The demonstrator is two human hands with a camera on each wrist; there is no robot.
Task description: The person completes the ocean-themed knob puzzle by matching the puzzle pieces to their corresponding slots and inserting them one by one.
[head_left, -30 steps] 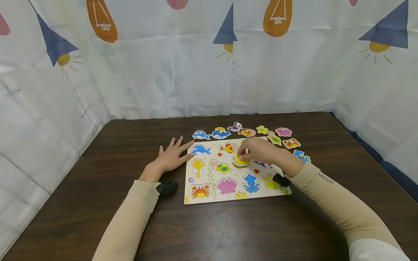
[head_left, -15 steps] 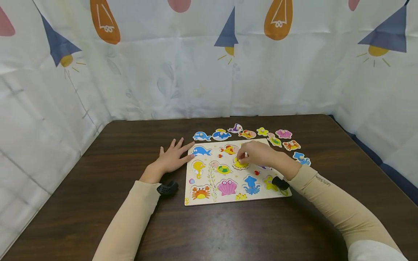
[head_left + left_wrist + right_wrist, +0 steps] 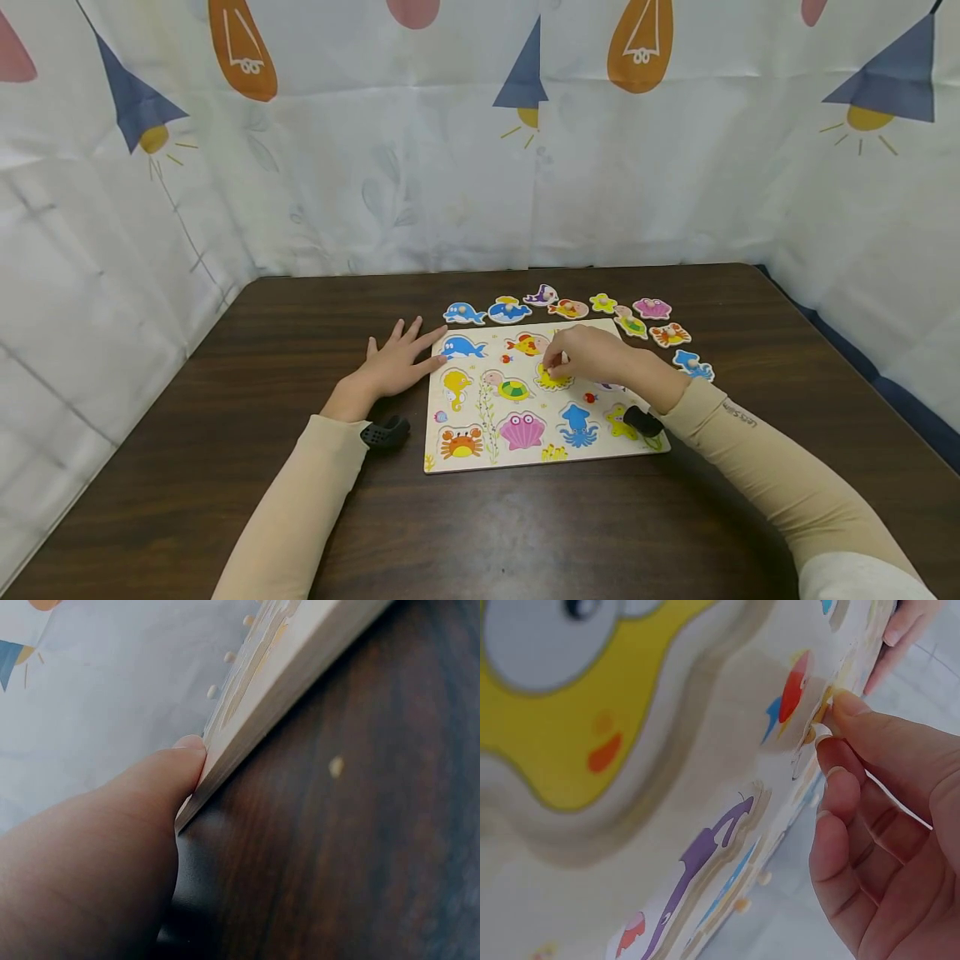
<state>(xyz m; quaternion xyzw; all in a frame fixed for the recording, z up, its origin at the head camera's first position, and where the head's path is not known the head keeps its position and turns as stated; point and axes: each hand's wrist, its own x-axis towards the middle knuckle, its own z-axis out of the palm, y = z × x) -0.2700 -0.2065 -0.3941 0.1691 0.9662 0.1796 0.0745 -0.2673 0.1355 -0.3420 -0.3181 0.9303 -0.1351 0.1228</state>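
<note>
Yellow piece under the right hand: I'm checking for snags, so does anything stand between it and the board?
Nothing visible: the right hand pinches the yellow piece at the board; the loose pieces lie away from that spot.

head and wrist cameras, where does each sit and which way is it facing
Head: on the head, facing forward and down at the puzzle board; left hand, right hand and sleeved forearms show.
Left wrist: on that wrist, facing the board's edge and the table; part of the left hand shows.
Right wrist: on that wrist, looking low across the board; the right hand shows, with some left-hand fingers at upper right.
Shared: the head and right wrist views both show the hands and the board.
</note>
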